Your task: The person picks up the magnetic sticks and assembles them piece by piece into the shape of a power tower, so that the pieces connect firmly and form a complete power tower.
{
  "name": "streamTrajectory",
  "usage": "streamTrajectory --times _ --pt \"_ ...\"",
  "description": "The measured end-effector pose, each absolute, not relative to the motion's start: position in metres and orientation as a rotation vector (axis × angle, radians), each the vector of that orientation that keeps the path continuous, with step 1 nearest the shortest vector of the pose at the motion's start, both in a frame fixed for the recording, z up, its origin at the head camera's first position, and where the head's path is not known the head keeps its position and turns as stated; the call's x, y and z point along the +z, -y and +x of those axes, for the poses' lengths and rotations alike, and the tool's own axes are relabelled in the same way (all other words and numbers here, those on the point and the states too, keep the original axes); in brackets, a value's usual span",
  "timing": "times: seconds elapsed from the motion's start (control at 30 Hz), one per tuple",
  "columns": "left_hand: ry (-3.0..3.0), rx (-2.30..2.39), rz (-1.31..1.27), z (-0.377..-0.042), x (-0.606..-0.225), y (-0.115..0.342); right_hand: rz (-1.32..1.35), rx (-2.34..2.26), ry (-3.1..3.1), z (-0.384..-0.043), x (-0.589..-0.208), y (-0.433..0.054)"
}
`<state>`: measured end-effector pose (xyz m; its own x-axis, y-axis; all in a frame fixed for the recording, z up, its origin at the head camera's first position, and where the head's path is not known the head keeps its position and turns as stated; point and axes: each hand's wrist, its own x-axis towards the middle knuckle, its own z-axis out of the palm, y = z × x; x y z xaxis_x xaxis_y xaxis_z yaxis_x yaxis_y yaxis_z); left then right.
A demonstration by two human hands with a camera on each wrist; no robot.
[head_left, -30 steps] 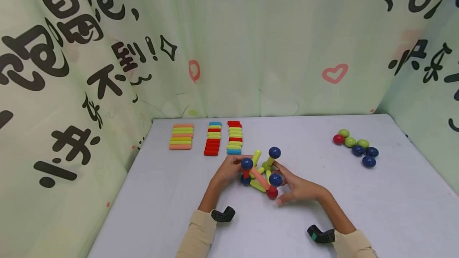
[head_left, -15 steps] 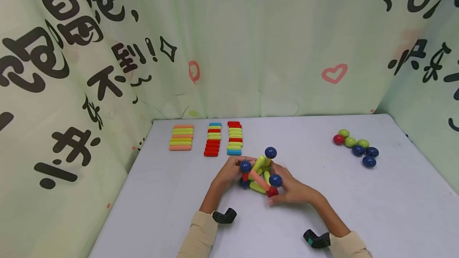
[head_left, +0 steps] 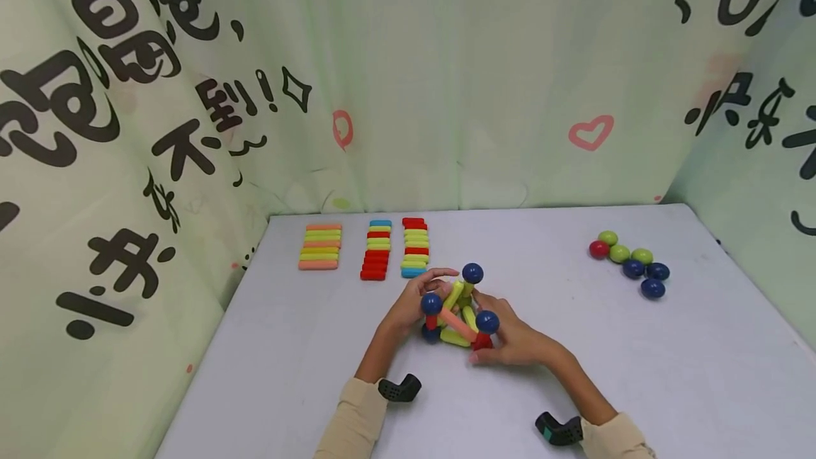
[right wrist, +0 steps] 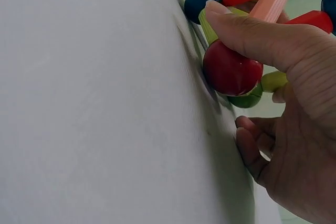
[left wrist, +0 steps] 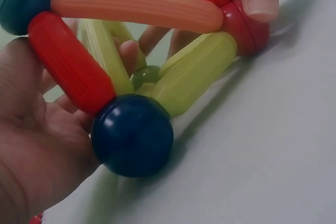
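Nearest are the beige sleeves (head_left: pixel 352 416), both cut off by the bottom edge, with black wrist cameras (head_left: pixel 399 389) at the cuffs. Further up, the left hand (head_left: pixel 404 310) has its fingers curled round the left side of a ball-and-stick build (head_left: pixel 457 324). The right hand (head_left: pixel 518 337) grips the corner with the red ball (right wrist: pixel 232 67), thumb across it — its other fingers are partly hidden. So the build sits between both sets of fingers. The green ball (left wrist: pixel 146 78) is half blocked, and honestly I can't tell if everything's touching the worktop (head_left: pixel 472 416). Past that: three stick columns (head_left: pixel 379 246) left, loose balls (head_left: pixel 633 269) right, then the lettered curtain (head_left: pixel 510 76).
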<state>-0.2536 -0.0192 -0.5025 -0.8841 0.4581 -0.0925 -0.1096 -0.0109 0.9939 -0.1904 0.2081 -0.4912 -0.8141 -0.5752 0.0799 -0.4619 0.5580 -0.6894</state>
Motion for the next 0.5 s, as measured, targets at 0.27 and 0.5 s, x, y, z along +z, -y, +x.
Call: streamTrajectory --times 0.27,0.5 --pt "-1.773 2.01 0.469 -0.2525 -0.4954 0.0154 -0.887 -1.126 -2.636 -0.1891 -0.4923 -0.2067" --pt "-1.772 1.994 0.469 -0.2521 -0.493 0.0159 -0.912 -1.16 -2.648 -0.1893 -0.4947 -0.2058"
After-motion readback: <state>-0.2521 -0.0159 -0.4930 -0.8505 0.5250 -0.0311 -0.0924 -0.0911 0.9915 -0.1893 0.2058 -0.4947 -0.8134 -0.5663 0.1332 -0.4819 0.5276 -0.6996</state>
